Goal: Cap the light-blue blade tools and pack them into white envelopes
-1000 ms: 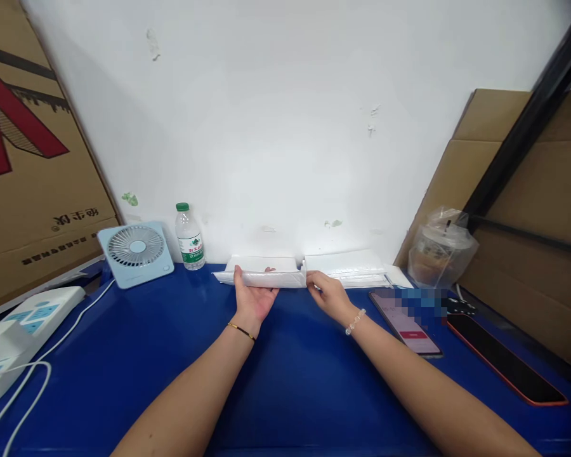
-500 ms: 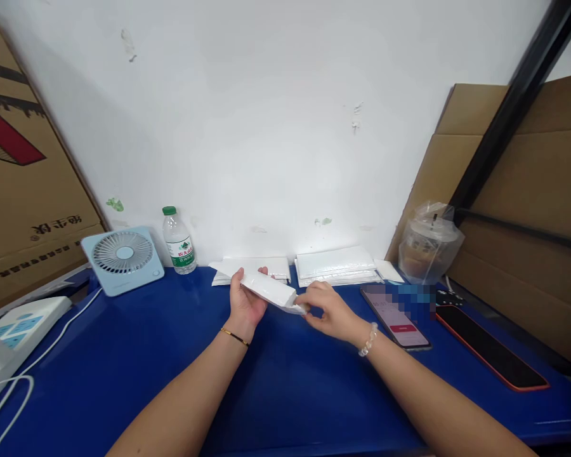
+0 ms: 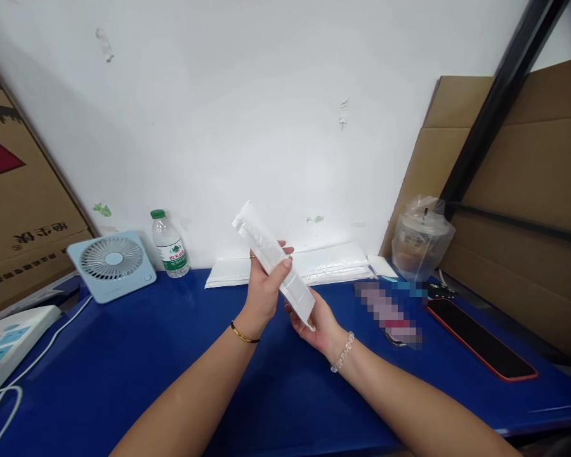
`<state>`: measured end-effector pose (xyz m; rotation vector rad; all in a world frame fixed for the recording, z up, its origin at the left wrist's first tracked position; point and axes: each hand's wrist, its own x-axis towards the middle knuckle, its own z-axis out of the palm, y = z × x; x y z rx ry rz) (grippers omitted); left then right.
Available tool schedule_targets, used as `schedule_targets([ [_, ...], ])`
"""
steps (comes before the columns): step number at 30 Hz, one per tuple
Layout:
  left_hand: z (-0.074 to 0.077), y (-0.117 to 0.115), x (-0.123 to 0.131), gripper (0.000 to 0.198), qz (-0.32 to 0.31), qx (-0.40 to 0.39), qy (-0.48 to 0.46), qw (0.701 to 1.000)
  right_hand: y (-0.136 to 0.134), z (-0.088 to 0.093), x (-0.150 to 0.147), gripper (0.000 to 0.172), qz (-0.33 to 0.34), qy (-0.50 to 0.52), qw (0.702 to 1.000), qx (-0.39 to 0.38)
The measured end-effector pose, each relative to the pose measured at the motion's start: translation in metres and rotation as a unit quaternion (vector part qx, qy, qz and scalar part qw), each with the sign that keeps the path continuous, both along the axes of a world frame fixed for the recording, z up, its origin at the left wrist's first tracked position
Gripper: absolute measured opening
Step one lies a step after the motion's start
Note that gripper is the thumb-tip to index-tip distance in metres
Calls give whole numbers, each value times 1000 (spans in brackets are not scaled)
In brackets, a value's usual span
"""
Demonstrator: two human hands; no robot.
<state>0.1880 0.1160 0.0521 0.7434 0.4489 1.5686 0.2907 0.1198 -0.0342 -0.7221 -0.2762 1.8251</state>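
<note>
Packet (image 3: 265, 244), long, white and flat, is up in the air over the middle of the blue tabletop (image 3: 137, 368). It slants, with its upper end toward the wall and its lower end down toward the person. The left hand (image 3: 261, 292) is clamped round its middle, thumb across the front and fingers behind. The right hand (image 3: 320, 327) sits palm up at the lower end and touches it there. Its fingers go behind the packet, so I cannot tell whether they pinch it or only prop it. A thin gold bangle (image 3: 244, 334) is on the left wrist and a bead bracelet (image 3: 342, 353) on the right.

Behind the hands, two low stacks of white packets (image 3: 335, 260) lie side by side against the wall. To their left stands a small water bottle (image 3: 168, 246) with a green cap, and just beside that a pale blue desk fan (image 3: 111, 264). At the far left edge lies a white power strip (image 3: 9, 324) with its cable trailing off.

To the right of the hands a phone (image 3: 387, 312) lies flat, and a second phone (image 3: 480, 339) in a red case is farther right. A cup in a clear bag (image 3: 421, 238) stands near the wall, against the cardboard (image 3: 528, 190) propped there.
</note>
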Motion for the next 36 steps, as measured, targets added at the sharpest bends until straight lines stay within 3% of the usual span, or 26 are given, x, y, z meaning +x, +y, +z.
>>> schedule_targets([
  [5,15,-5,7,57,-13,28,-2,1000,0,2,11,18,-18,-36,998,-41],
  [9,20,-2,3,47,23,67,2,997,-3,1,9,18,-3,-106,994,21],
  [13,21,0,-7,38,50,38,-28,998,-1,0,12,24,-40,-163,983,78],
  [16,21,4,-21,30,72,71,-35,994,7,-1,22,28,-75,-253,961,89],
  [23,22,19,-74,27,90,115,-85,986,28,-9,61,32,-175,-443,872,114],
  [27,17,27,-96,30,75,146,-91,982,34,-16,76,42,-211,-564,782,158],
  [29,12,28,-93,30,84,147,-72,983,35,-20,74,44,-206,-614,739,187],
  [32,2,22,-68,32,111,147,3,983,31,-24,63,41,-181,-663,693,218],
  [34,-6,17,-46,39,74,180,85,977,27,-25,55,37,-164,-697,658,231],
  [36,-15,15,-27,43,49,200,130,970,23,-25,50,33,-143,-753,596,241],
])
